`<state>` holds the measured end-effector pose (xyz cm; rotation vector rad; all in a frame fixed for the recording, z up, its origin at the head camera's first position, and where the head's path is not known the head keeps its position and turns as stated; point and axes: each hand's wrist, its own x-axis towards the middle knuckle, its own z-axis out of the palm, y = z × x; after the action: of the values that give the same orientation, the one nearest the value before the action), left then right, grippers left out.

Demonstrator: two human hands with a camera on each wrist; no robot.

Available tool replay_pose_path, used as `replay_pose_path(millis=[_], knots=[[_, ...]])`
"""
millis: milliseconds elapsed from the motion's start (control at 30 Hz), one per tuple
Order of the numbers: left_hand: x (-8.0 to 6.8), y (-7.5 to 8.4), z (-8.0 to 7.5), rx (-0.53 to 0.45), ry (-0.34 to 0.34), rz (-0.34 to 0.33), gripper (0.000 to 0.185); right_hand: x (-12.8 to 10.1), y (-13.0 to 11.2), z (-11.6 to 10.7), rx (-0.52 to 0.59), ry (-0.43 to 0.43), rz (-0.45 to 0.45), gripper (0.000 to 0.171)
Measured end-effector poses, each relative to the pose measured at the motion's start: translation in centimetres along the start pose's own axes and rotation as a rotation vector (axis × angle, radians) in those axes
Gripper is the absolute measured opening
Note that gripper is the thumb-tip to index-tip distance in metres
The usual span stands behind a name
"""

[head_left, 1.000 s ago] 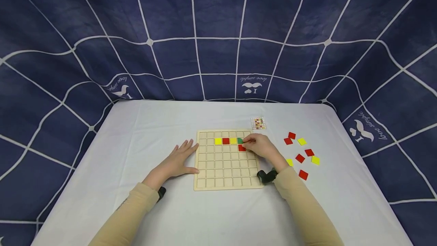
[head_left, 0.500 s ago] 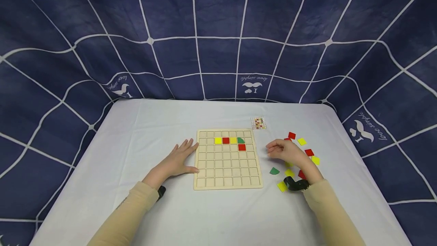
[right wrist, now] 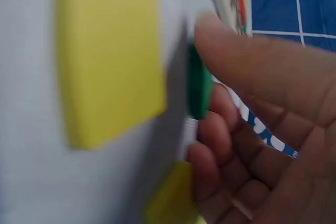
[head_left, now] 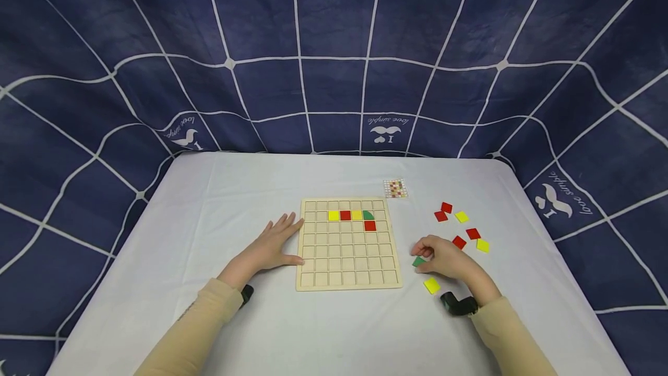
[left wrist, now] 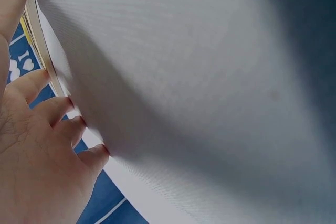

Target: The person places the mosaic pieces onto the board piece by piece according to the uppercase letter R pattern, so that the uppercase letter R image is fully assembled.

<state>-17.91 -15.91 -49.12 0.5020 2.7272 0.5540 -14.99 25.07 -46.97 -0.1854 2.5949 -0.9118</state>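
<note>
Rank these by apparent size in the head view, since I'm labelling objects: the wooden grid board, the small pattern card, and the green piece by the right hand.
1. wooden grid board, clearly largest.
2. pattern card.
3. green piece, though the right hand partly hides it, so this place is unsure.

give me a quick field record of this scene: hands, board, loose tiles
left hand: left hand lies flat on the table, fingertips at the wooden grid board
right hand: right hand curls round a green tile, right of the board
board tiles: yellow, red, yellow, green in one row; one red tile in the row below
loose tiles: yellow tile near the right hand; red and yellow ones farther back
pattern card: pattern card behind the board
</note>
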Motion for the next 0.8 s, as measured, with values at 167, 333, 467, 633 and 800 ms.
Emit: replay_pose_path(millis=[167, 333, 467, 633, 800], knots=[[-0.04, -0.01, -0.05, 0.005, 0.004, -0.001, 0.105, -0.04, -0.12, 0.62, -0.029, 0.035, 0.018, 0.022], [-0.16, 0.08, -0.07, -0.009, 0.003, 0.011, 0.104, 0.03, -0.23, 0.91, -0.015, 0.057, 0.024, 0.022], [-0.2, 0.12, -0.02, -0.009, 0.005, 0.014, 0.104, 0.1, -0.09, 0.96, 0.014, 0.063, 0.034, 0.021], [-0.15, 0.09, -0.03, -0.004, 0.007, 0.01, 0.104, 0.37, 0.04, 0.86, 0.043, 0.077, 0.044, 0.018], [-0.12, 0.04, -0.02, -0.002, 0.009, 0.013, 0.104, 0.87, -0.44, 0.38, 0.07, 0.133, 0.043, 0.017]])
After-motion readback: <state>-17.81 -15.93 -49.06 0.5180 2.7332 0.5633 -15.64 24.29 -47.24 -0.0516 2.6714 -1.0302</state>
